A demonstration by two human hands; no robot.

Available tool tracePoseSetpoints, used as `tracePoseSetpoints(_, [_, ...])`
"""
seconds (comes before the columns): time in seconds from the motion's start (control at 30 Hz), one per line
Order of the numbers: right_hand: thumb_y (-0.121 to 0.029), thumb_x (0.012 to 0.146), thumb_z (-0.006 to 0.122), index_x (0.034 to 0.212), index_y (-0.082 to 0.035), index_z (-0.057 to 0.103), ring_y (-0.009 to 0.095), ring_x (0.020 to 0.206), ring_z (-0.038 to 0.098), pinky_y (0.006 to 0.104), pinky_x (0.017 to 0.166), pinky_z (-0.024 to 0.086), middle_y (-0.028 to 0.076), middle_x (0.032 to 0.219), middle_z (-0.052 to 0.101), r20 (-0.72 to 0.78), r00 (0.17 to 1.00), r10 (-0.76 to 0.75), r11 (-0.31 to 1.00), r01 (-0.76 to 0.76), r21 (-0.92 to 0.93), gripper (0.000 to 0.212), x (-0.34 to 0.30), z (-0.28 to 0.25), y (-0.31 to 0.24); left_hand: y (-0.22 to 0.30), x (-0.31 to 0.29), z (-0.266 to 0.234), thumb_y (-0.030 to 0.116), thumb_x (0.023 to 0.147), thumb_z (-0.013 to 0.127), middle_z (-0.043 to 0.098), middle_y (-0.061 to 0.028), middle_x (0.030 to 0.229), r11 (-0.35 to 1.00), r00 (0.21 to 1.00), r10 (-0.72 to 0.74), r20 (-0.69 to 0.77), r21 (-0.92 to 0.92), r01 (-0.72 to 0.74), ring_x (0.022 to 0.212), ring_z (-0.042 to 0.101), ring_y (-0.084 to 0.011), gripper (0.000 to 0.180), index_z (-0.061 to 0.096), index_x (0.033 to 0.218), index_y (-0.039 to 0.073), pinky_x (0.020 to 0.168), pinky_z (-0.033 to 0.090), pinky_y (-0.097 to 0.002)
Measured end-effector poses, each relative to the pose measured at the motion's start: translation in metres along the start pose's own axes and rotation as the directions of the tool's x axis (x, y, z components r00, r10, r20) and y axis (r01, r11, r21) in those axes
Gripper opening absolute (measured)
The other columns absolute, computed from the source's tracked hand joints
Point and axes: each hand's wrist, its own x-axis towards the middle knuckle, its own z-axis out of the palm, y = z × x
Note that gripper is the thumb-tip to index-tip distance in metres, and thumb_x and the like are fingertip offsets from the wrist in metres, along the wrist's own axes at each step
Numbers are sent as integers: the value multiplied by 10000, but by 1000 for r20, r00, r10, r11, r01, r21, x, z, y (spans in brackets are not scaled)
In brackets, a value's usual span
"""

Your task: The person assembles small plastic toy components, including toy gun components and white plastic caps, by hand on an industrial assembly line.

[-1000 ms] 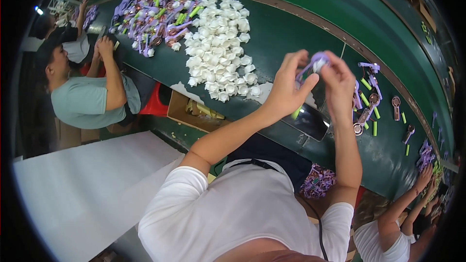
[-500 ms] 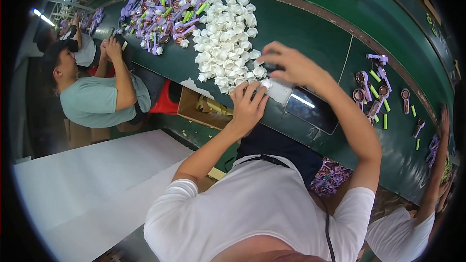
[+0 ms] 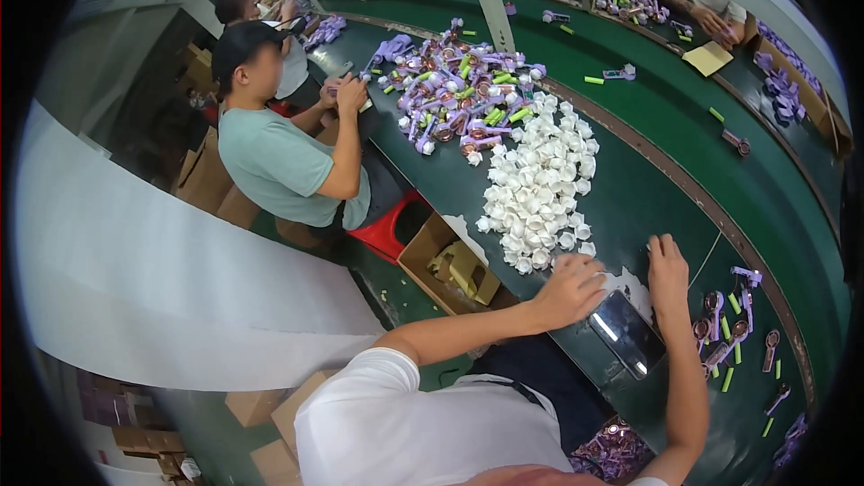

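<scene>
A heap of white flower-shaped plastic pieces (image 3: 544, 180) lies on the green table. Beside its near edge, my left hand (image 3: 571, 291) is loosely closed with curled fingers, and whatever they may hold is hidden. My right hand (image 3: 666, 268) is further right, low over the table, its fingers bunched and pointing away from me; I cannot make out anything between them. Between my hands lie a pale worn patch (image 3: 630, 292) and a dark smartphone (image 3: 627, 333), screen up.
Purple handheld fans with green battery cells (image 3: 463, 85) are heaped beyond the white pieces. More fans and cells (image 3: 720, 342) lie to the right. A green conveyor belt (image 3: 666, 112) runs behind. At left, a co-worker (image 3: 283, 157) sits by an open carton (image 3: 450, 265).
The view has turned, so the table sits further right. My right hand has moved from above the white heap to beyond the phone; my left hand has shifted toward the phone.
</scene>
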Motion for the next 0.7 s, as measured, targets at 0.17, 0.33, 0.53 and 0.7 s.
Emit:
tracePoseSetpoints(0.17, [22, 791, 553, 1172, 50, 553, 348, 1065, 580, 394, 813, 549, 240, 1189, 553, 7, 993, -117, 984, 117, -136, 382, -20, 1, 10, 45, 24, 48, 140, 801, 669, 582, -126, 926, 856, 915, 391, 95, -404, -324, 868, 573, -305, 187, 635, 924, 4, 718, 481, -371])
tracePoseSetpoints(0.33, [-9, 807, 576, 1047, 57, 579, 337, 953, 618, 406, 769, 545, 218, 1079, 597, -58, 983, -174, 982, 168, -87, 249, -34, 0, 18, 119, -4, 98, 283, 807, 682, 553, -182, 1112, 842, 856, 414, 311, -488, -230, 1070, 524, -327, 427, 601, 1088, -28, 913, 437, -427])
tracePoseSetpoints(0.53, [-27, 722, 750, 905, 24, 574, 358, 814, 609, 428, 691, 498, 167, 880, 615, -142, 982, 128, 982, -106, 154, 260, -32, -5, 51, 144, 10, 125, 461, 811, 679, 395, -271, 1427, 952, 875, 227, 428, -288, -106, 1411, 252, -450, 757, 494, 1330, -59, 1196, 132, -539])
tracePoseSetpoints(0.7, [-3, 701, 754, 916, 38, 604, 377, 899, 600, 440, 765, 493, 188, 918, 619, -3, 1000, 5, 969, -4, 247, 265, -35, -21, 50, 143, 21, 173, 411, 789, 713, 383, -253, 1458, 952, 871, 201, 448, -299, -66, 1421, 247, -435, 752, 480, 1386, 18, 1190, 127, -547])
